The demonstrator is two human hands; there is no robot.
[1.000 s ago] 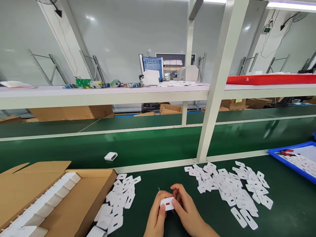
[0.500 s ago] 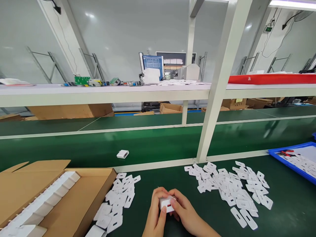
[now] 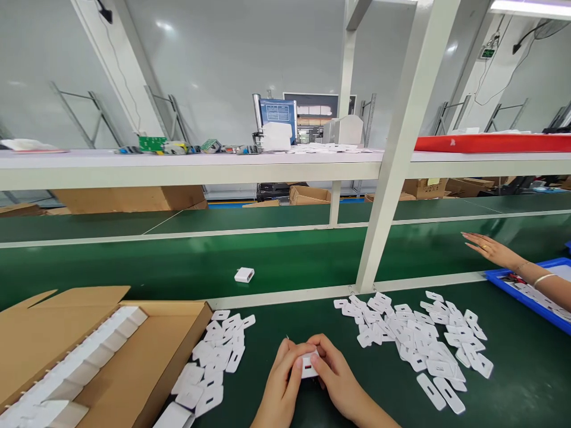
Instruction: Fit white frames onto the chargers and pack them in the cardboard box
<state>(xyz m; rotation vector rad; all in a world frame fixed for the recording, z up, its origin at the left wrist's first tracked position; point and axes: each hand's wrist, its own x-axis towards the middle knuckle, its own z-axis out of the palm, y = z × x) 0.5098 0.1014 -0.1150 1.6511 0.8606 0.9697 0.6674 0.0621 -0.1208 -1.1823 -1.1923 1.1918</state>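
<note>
Between my left hand and my right hand is a small white plastic casing with a dark reddish slot in its front. Both hands are closed on it at the near middle of the green worktop. My left fingers wrap its left and top, and my right thumb presses its front face. The underside is hidden by my fingers. Left of my hands lies a pile of white slotted plates. To the right, a larger pile of similar flat slotted pieces spreads over the worktop.
An open cardboard box with white dividers stands at left. Another white casing sits on the green conveyor. A white post rises ahead. At right, a co-worker's hand reaches over a blue tray.
The loose white casing on the conveyor has shifted right. A co-worker's hand and forearm have come into view at the right. My hands keep hold of their casing, with a slight shift in finger position.
</note>
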